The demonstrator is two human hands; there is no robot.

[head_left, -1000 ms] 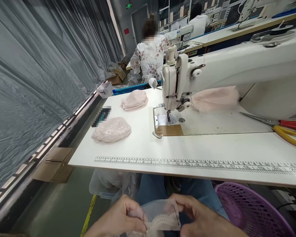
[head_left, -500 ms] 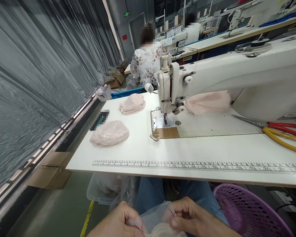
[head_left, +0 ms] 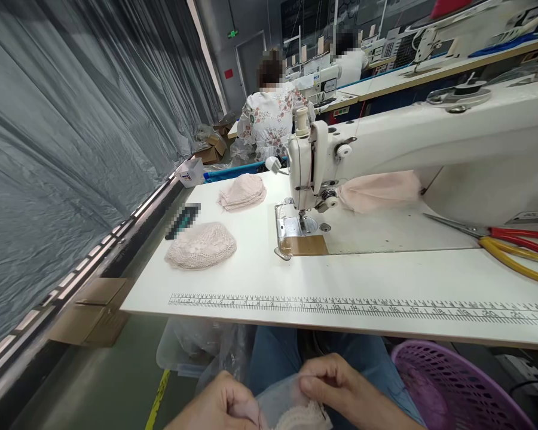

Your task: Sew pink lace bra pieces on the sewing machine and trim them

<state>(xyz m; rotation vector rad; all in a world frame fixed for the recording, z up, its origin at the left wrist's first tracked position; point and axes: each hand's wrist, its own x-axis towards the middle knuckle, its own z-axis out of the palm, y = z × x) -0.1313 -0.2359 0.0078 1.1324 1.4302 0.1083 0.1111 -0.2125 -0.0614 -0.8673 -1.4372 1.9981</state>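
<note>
Over my lap, below the table's front edge, my left hand [head_left: 228,401] and my right hand [head_left: 336,385] pinch a piece of sheer pale fabric with lace trim [head_left: 281,401] between them. Both hands are closed on it; its lower part runs out of the picture. On the table lie a pale pink lace piece [head_left: 201,246] and, behind it, a stack of pale pink fabric [head_left: 242,192]. The white sewing machine [head_left: 302,173] stands beyond my hands, and nothing lies under its needle. More peach fabric [head_left: 381,190] rests beneath the machine's arm.
Scissors [head_left: 497,234] with red and yellow handles lie on the table [head_left: 251,280] at the right. A purple basket [head_left: 466,382] stands below right, a clear plastic bin [head_left: 179,349] below left. A cardboard box [head_left: 89,316] sits by the curtain. Two people work ahead at other machines.
My right hand has shifted slightly left and its grip on the sheer fabric has changed; the lace trim now sits at a different angle. The view has tilted slightly.
</note>
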